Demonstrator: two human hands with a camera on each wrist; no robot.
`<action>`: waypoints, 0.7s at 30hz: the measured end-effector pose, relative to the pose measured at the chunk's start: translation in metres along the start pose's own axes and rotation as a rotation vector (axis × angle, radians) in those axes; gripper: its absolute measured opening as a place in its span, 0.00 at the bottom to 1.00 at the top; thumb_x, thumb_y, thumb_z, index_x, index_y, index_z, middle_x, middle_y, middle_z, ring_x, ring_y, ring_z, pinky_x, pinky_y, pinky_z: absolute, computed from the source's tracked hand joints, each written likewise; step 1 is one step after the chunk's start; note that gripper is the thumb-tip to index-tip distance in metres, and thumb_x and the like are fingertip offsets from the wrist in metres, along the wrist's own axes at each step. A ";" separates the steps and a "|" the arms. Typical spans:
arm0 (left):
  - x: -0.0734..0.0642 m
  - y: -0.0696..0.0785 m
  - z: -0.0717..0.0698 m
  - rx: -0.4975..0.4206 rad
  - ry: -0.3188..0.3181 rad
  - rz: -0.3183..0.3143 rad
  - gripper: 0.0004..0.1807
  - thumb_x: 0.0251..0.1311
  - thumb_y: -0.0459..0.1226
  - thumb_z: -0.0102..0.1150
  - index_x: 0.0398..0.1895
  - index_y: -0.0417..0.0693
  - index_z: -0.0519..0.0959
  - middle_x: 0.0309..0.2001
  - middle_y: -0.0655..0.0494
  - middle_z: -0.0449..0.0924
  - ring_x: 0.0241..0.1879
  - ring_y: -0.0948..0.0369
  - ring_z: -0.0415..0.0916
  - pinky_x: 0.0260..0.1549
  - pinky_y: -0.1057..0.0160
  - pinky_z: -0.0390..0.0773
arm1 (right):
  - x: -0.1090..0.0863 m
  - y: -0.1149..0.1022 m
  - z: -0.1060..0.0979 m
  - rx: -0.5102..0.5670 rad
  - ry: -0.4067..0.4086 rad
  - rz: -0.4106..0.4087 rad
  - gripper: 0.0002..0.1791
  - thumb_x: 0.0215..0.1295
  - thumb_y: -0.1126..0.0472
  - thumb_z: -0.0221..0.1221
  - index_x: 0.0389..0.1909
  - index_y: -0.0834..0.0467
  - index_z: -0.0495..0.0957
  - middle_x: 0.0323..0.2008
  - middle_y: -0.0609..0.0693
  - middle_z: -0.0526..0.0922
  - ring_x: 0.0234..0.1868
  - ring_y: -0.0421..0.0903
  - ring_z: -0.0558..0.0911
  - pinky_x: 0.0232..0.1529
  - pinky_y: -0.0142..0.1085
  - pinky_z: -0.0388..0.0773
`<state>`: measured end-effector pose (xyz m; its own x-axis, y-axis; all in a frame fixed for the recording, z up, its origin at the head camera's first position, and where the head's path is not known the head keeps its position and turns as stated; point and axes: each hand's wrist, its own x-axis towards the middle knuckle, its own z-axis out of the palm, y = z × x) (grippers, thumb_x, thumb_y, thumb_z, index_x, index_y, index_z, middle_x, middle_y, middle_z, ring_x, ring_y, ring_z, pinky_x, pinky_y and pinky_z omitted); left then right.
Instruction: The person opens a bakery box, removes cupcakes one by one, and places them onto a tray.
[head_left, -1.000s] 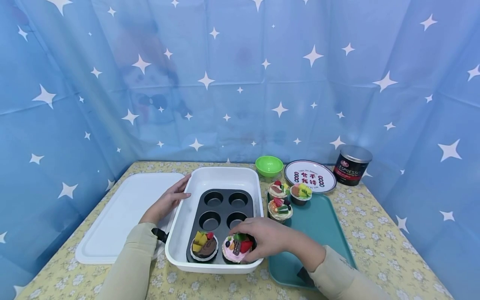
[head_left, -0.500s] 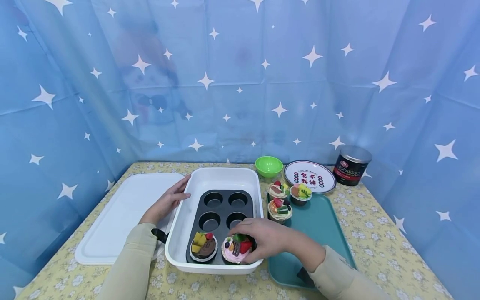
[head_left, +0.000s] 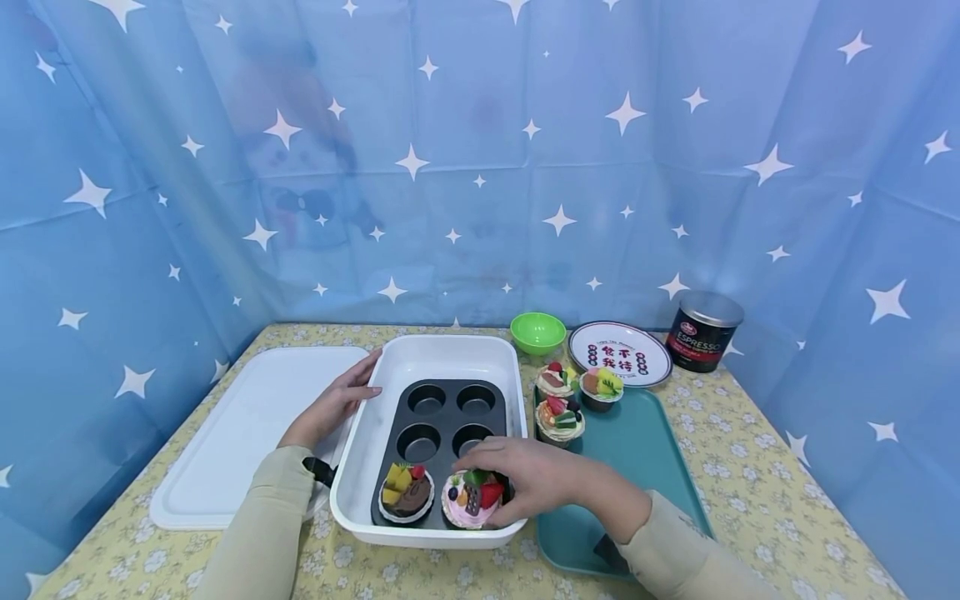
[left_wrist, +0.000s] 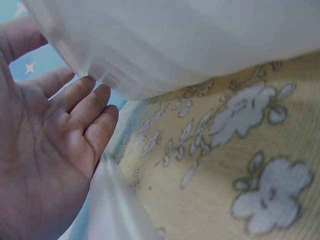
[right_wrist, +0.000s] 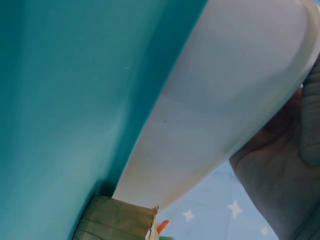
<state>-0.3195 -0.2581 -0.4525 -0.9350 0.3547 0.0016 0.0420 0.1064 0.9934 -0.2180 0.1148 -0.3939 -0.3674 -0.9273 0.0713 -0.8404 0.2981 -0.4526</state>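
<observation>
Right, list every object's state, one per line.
White bin, upright, open-topped
White panel, lying flat
Muffin pan, partly filled
Pink cupcake, upright, gripped by the right hand
Brown cupcake, upright in the pan
Teal tray, flat, bearing three cupcakes
Green bowl, upright
Plate, face up
Espresso tin, upright
Left hand, resting against the bin

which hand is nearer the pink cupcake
Right: the right hand grips the pink cupcake, while the left hand is farther off, touching the left side of the white container.

Flowered table, basin, tray, bowl, tin, lid perhaps
</observation>
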 end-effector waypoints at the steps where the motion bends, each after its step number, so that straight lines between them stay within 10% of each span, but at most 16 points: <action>1: 0.000 0.000 0.000 -0.001 0.001 0.000 0.42 0.72 0.35 0.53 0.82 0.63 0.45 0.81 0.58 0.43 0.79 0.53 0.42 0.73 0.46 0.53 | 0.000 0.000 0.000 0.001 0.000 -0.008 0.36 0.65 0.45 0.67 0.71 0.49 0.70 0.67 0.44 0.72 0.66 0.40 0.71 0.64 0.37 0.72; 21: 0.003 -0.005 -0.003 0.012 -0.008 0.002 0.44 0.71 0.38 0.56 0.82 0.65 0.45 0.81 0.60 0.43 0.78 0.53 0.45 0.72 0.48 0.56 | -0.006 0.004 -0.009 0.027 0.070 -0.055 0.37 0.67 0.46 0.64 0.73 0.51 0.66 0.69 0.48 0.70 0.61 0.41 0.76 0.54 0.33 0.77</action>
<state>-0.3238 -0.2602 -0.4572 -0.9319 0.3627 0.0020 0.0479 0.1174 0.9919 -0.2230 0.1234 -0.3881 -0.3487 -0.9238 0.1581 -0.8494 0.2403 -0.4698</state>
